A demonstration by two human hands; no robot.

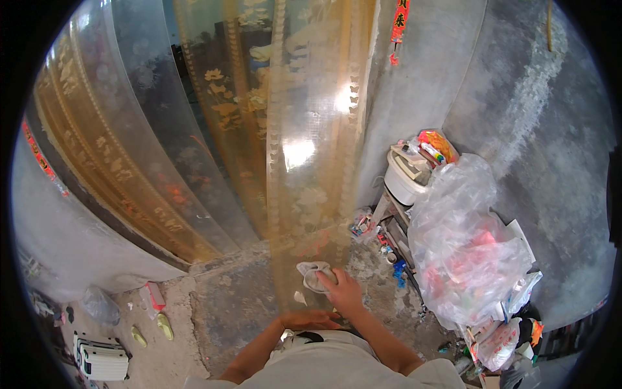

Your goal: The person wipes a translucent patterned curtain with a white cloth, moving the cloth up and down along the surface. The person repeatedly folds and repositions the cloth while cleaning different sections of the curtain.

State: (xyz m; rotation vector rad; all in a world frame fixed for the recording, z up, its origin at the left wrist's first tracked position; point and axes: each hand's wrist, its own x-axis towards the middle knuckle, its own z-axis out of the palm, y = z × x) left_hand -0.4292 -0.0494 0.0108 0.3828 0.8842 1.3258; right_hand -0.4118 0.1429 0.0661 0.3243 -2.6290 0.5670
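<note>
My right hand [347, 293] grips a crumpled light-coloured cloth [312, 275] between thumb and fingers. The cloth lies against the lower part of a translucent plastic door-curtain strip [311, 214], which has a yellowish tint and printed flowers. Close to my waist, my left hand [311, 320] stretches across the strip's lower end with its fingers extended. Whether it pinches the strip's edge is hard to see. More patterned curtain strips [141, 160] hang in the doorway to the left, and bright glare sits on the near strip.
Right of me, a large clear plastic bag [466, 253] bulges beside a white tub [404, 177] of odds and ends on a wooden stand [381, 206]. Clutter lies on the floor below. At left are yellow-green slippers [165, 327], a pink-red box [155, 295] and a white suitcase [101, 359].
</note>
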